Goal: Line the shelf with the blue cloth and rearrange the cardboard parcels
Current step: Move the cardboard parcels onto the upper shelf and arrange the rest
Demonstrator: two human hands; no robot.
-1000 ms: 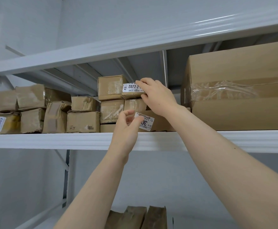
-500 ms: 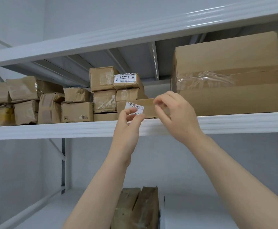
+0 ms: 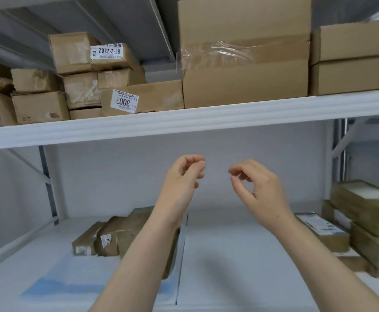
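My left hand (image 3: 179, 183) and my right hand (image 3: 258, 190) hang in the air below the upper shelf's front edge (image 3: 184, 122), fingers loosely curled, holding nothing. On that shelf, small cardboard parcels (image 3: 76, 86) are stacked at the left. A flat parcel with a "300" label (image 3: 143, 99) lies in front of them, next to a large taped box (image 3: 244, 64). On the lower shelf lies the blue cloth (image 3: 62, 287), at the left front, partly behind my left forearm. More brown parcels (image 3: 116, 235) lie behind it.
Two flat boxes (image 3: 355, 59) are stacked at the right of the upper shelf. A pile of wrapped parcels (image 3: 368, 221) stands at the right end of the lower shelf (image 3: 240, 266). A grey upright post (image 3: 46, 181) runs at the left.
Both hands have let go of the labelled parcels on the upper shelf and dropped below its edge. The view has tilted down, bringing the lower shelf and blue cloth into sight.
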